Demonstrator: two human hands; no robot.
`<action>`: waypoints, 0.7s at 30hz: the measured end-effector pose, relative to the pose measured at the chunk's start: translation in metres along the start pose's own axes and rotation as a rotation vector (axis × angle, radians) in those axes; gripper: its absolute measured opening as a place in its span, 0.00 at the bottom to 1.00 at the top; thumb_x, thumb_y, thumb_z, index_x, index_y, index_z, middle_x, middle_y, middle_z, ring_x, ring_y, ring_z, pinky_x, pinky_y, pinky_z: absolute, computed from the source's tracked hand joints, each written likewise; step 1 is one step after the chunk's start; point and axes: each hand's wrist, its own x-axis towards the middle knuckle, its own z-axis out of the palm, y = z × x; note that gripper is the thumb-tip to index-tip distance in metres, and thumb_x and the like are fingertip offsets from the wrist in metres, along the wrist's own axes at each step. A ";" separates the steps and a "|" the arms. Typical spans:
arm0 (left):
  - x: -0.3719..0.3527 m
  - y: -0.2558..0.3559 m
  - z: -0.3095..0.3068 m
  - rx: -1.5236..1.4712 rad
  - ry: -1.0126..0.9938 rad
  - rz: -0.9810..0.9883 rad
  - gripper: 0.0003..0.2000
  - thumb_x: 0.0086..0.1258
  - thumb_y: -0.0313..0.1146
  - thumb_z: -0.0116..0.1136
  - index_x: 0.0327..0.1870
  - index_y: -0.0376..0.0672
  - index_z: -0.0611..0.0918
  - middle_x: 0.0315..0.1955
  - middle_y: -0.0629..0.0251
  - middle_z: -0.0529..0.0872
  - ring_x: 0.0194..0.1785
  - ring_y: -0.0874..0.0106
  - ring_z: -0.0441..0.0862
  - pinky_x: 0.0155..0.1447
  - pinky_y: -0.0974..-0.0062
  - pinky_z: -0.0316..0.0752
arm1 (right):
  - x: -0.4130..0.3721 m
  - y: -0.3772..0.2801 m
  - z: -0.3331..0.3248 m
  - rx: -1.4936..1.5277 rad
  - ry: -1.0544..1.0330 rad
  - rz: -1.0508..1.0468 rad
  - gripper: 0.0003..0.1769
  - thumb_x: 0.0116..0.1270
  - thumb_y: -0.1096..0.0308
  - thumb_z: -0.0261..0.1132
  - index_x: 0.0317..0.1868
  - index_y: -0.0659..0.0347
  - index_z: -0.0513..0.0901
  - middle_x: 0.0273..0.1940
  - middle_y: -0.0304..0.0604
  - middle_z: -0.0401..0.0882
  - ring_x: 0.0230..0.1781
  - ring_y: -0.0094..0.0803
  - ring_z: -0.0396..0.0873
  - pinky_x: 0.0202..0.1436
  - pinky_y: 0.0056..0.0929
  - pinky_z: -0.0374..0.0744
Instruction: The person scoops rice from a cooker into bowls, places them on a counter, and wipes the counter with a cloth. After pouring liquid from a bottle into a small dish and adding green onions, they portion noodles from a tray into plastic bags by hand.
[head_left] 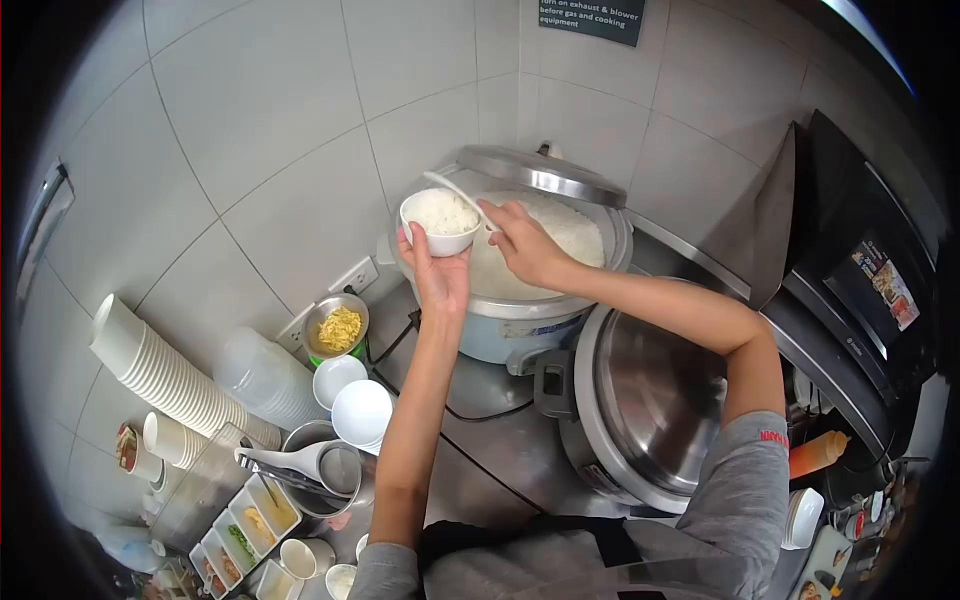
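Note:
My left hand [442,278] holds up a small white bowl [452,244] from below, fingers wrapped round its side. White rice [440,211] fills the bowl to about the rim. In my right hand [527,247] is the handle of a white rice paddle [457,193], whose blade end lies at the bowl's far edge. Both hands are over a large open rice cooker [520,338], with a broad bed of cooked rice [568,222] inside. Its metal lid [545,176] leans tilted at the back.
A second cooker [655,390], lid on, stands under my right forearm. To the left are stacked paper cups [165,370], white bowls [362,412], a metal bowl of yellow shreds [338,330] and a pot with ladles [325,500]. A power cord [480,417] crosses the counter.

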 end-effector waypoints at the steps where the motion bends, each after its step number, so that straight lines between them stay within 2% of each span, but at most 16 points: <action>1: -0.001 0.000 0.001 0.012 0.007 0.005 0.32 0.69 0.52 0.53 0.70 0.56 0.57 0.69 0.64 0.59 0.70 0.58 0.60 0.68 0.44 0.58 | -0.001 -0.003 -0.003 -0.062 -0.005 -0.077 0.27 0.66 0.79 0.52 0.67 0.64 0.64 0.46 0.50 0.68 0.43 0.39 0.75 0.50 0.33 0.73; 2: -0.001 0.000 0.001 0.024 0.015 0.012 0.32 0.69 0.53 0.53 0.69 0.55 0.57 0.69 0.64 0.60 0.70 0.58 0.60 0.68 0.43 0.57 | -0.001 -0.006 -0.006 -0.124 -0.011 -0.156 0.27 0.66 0.80 0.51 0.66 0.64 0.64 0.44 0.50 0.68 0.40 0.39 0.77 0.48 0.33 0.74; 5: 0.005 0.006 -0.018 0.018 -0.078 -0.076 0.32 0.68 0.53 0.53 0.68 0.51 0.60 0.68 0.61 0.63 0.69 0.57 0.62 0.68 0.46 0.59 | 0.015 -0.005 -0.030 0.013 -0.119 -0.054 0.27 0.64 0.81 0.51 0.65 0.63 0.67 0.42 0.51 0.69 0.38 0.42 0.76 0.46 0.35 0.73; 8: 0.007 0.016 -0.027 0.078 -0.165 -0.168 0.31 0.68 0.54 0.53 0.68 0.49 0.61 0.67 0.59 0.64 0.69 0.57 0.63 0.68 0.48 0.60 | 0.023 -0.005 -0.041 -0.174 -0.136 -0.286 0.28 0.63 0.82 0.52 0.64 0.60 0.69 0.42 0.51 0.69 0.39 0.42 0.75 0.46 0.36 0.73; 11: 0.005 0.030 -0.031 0.005 -0.219 -0.281 0.27 0.70 0.51 0.52 0.66 0.56 0.63 0.64 0.61 0.67 0.67 0.60 0.65 0.66 0.49 0.64 | 0.028 -0.004 -0.038 -0.186 -0.196 -0.375 0.29 0.62 0.82 0.52 0.65 0.57 0.69 0.42 0.50 0.69 0.39 0.41 0.74 0.46 0.36 0.73; 14: 0.007 0.041 -0.030 0.084 -0.206 -0.325 0.31 0.67 0.58 0.51 0.66 0.53 0.63 0.64 0.61 0.67 0.67 0.60 0.65 0.64 0.49 0.64 | 0.037 -0.009 -0.041 -0.206 -0.171 -0.365 0.29 0.62 0.83 0.52 0.65 0.56 0.69 0.43 0.49 0.70 0.39 0.41 0.74 0.46 0.37 0.73; 17: 0.006 0.057 -0.021 0.079 -0.076 -0.393 0.35 0.63 0.65 0.50 0.66 0.53 0.64 0.64 0.61 0.68 0.65 0.59 0.65 0.61 0.49 0.63 | 0.052 -0.011 -0.047 -0.165 -0.325 -0.430 0.26 0.62 0.81 0.54 0.62 0.58 0.72 0.50 0.54 0.73 0.51 0.48 0.73 0.55 0.36 0.73; 19: -0.006 0.076 -0.004 0.085 -0.026 -0.423 0.35 0.63 0.66 0.49 0.65 0.54 0.65 0.64 0.61 0.67 0.65 0.58 0.64 0.60 0.50 0.63 | 0.110 0.032 -0.066 0.122 -0.132 -0.157 0.24 0.63 0.76 0.58 0.61 0.58 0.73 0.52 0.55 0.75 0.50 0.46 0.76 0.54 0.36 0.74; 21: -0.027 0.111 0.011 0.014 -0.008 -0.413 0.34 0.63 0.63 0.51 0.65 0.53 0.65 0.65 0.61 0.66 0.66 0.58 0.62 0.62 0.48 0.61 | 0.138 0.061 -0.088 -0.078 -0.008 0.079 0.23 0.61 0.70 0.64 0.58 0.61 0.76 0.50 0.57 0.78 0.50 0.45 0.78 0.53 0.38 0.76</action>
